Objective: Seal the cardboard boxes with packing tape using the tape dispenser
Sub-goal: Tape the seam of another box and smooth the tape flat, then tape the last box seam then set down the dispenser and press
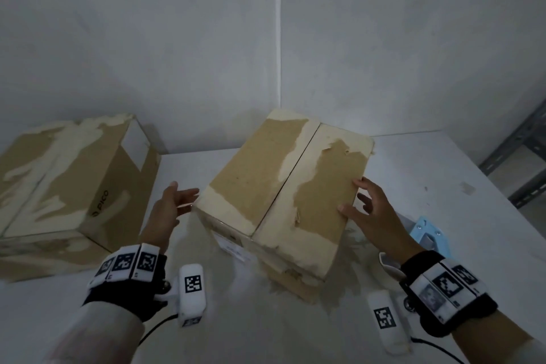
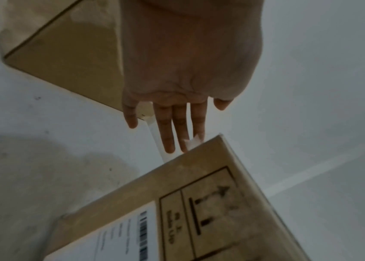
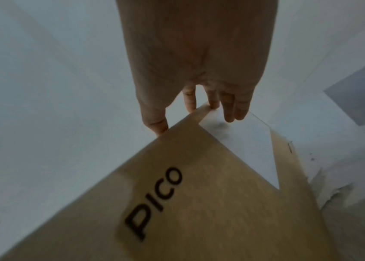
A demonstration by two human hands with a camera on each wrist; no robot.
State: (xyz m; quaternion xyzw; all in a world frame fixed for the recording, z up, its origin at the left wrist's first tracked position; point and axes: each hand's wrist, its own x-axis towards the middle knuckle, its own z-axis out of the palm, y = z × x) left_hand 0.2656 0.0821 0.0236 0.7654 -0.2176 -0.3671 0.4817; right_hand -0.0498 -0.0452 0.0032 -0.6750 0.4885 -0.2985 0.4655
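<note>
The cardboard box sat on the white table, flaps closed. My right hand lay spread along its right top edge, fingertips touching; my left hand was open, fingers straight at its left corner. The blue tape dispenser lay beside my right wrist.

A white table set into the wall corner carries two cardboard boxes: one mid-surface, another at the left edge, plus a blue tape dispenser near the right edge.
</note>
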